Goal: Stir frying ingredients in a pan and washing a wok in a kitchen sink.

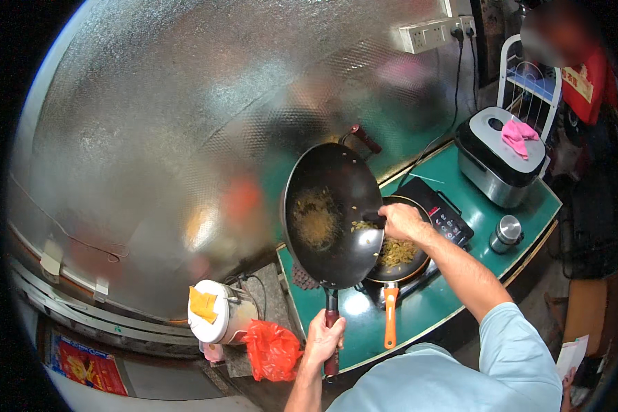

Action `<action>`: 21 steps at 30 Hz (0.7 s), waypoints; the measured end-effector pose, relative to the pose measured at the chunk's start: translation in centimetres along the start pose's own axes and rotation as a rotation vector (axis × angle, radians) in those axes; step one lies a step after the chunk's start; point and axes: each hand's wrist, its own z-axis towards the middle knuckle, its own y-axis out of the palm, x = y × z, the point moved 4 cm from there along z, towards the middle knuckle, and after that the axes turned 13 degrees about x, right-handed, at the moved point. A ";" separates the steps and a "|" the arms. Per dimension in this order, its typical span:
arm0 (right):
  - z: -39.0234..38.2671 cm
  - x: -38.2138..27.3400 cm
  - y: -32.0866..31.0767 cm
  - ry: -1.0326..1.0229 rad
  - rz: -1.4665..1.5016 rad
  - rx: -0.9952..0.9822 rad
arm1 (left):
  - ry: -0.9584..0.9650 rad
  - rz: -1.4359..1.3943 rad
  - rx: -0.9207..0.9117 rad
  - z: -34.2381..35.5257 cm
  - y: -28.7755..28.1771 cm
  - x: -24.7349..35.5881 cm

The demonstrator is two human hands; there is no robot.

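my left hand [325, 336] is wrapped round the handle of the wok [336, 257], tipped over the pan's [398, 273] edge, and my right hand [403, 223] squeezes a dark tool [373, 218] — i'm likely scraping food [399, 253] across, so next needs steady tilting.

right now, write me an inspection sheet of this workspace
surface: green tabletop, glare patch
job's things: tilted black wok with food residue; frying pan with food, apparently on black cooktop
clutter: rice cooker, pink cloth on its lid; steel-coloured cup; red bag beside white bucket
hands: left hand grips the wok's handle; right hand at its rim, seemingly holding a dark utensil
cables: two black cables at a white power strip, one reaching toward the tabletop
surroundings: silvery wall covering; person in red, upper right
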 end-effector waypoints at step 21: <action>-2.3 -1.6 1.4 -0.125 -0.054 0.014 | 0.027 -0.011 -0.004 0.7 0.5 0.6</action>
